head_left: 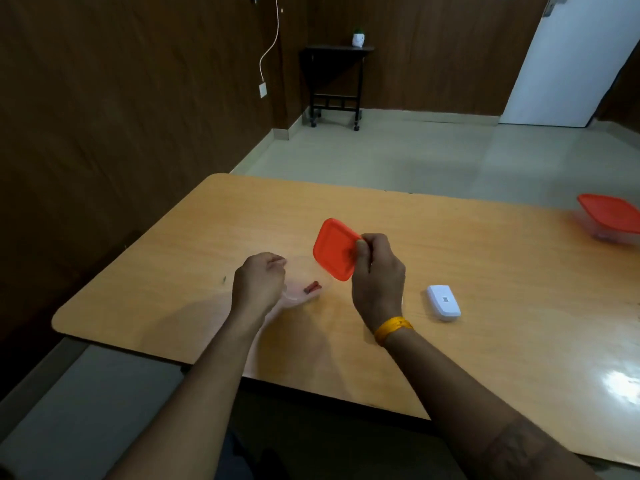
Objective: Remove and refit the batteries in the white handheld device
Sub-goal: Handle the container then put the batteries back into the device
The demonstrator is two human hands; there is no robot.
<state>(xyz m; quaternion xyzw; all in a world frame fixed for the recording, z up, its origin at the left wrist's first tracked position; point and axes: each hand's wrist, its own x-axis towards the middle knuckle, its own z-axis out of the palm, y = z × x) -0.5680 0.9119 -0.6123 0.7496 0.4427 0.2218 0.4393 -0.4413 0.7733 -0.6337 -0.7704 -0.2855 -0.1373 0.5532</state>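
From the head view we see our right hand [375, 268] pinching an orange lid [334, 249], tilted above a clear tub [301, 294] on the desk [485, 258]. Our left hand [258, 280] curls at the tub's left rim; whether it grips the rim we cannot tell. Reddish batteries [312, 287], probably two, lie inside the tub. The white device [443, 302] lies right of our hand, untouched. Another lidded tub [613, 218] sits far right.
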